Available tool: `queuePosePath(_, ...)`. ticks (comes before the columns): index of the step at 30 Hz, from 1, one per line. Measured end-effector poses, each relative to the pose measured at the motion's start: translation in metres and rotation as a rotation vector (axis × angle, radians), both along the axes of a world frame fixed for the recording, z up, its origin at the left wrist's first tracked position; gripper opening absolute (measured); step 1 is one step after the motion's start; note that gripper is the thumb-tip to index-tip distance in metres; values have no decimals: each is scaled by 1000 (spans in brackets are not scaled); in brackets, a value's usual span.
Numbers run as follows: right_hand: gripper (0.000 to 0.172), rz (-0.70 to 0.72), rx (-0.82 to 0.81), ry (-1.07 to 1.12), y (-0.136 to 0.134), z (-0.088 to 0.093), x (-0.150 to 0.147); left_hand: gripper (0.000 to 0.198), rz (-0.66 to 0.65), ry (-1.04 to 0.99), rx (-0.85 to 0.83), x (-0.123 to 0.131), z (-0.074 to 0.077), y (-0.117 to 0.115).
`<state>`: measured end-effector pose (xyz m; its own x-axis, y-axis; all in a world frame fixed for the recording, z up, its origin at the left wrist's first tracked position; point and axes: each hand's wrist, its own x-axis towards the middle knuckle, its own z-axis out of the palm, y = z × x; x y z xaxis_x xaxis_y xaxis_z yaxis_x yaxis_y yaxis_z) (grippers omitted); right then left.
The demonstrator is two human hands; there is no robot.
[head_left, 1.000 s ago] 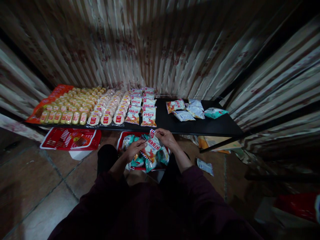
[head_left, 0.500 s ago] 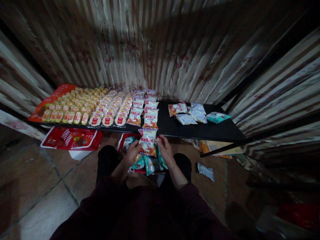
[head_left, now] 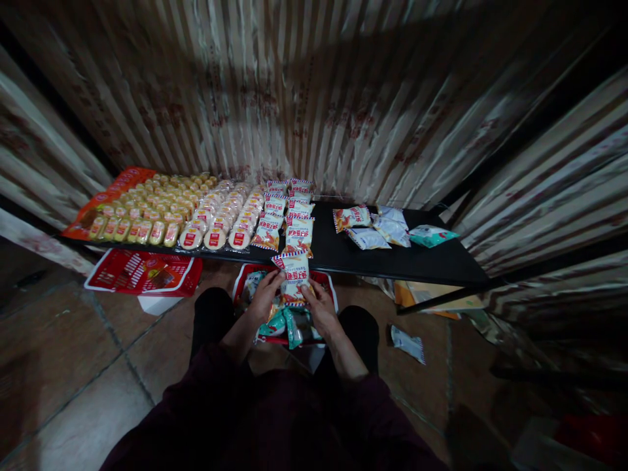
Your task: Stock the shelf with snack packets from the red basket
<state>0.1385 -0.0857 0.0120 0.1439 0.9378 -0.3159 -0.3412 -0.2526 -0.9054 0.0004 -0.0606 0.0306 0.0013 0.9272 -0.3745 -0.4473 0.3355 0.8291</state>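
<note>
Between my hands is a white-and-orange snack packet [head_left: 295, 275] with a striped top edge, at the front edge of the black shelf [head_left: 353, 258]. My left hand [head_left: 263, 297] grips its left side. On its lower right side my right hand [head_left: 321, 306] closes, thumb over the front. Just behind it, two columns of matching packets [head_left: 299, 230] lie on the shelf. Below my hands a red basket [head_left: 335, 297] holds green packets [head_left: 294, 327] and others, partly hidden by my hands.
Rows of round wrapped cakes [head_left: 214, 237] and small yellow wrapped cakes [head_left: 140, 229] fill the shelf's left, beside an orange bag [head_left: 105, 196]. Loose packets [head_left: 367, 237] and a green packet [head_left: 432, 235] lie right. Another red basket [head_left: 142, 271] is under the shelf; one packet [head_left: 408, 344] lies on the floor.
My right hand has moved in from beside the packet and now grips its right side. The packet's bottom sits slightly less low over the basket.
</note>
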Motion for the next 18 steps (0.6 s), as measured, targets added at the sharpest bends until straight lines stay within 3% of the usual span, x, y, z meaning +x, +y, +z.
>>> queuePosePath(3,47,-9,-6,-9,-2,-1,0,40,-46,-72,72,3,2,3)
queuePosePath(10,49,28,26,-4,-4,-5,1,47,21,0,44,6,2,4)
queuePosePath(18,56,21,2,24,-6,10,-1,46,63,57,63,8,15,9)
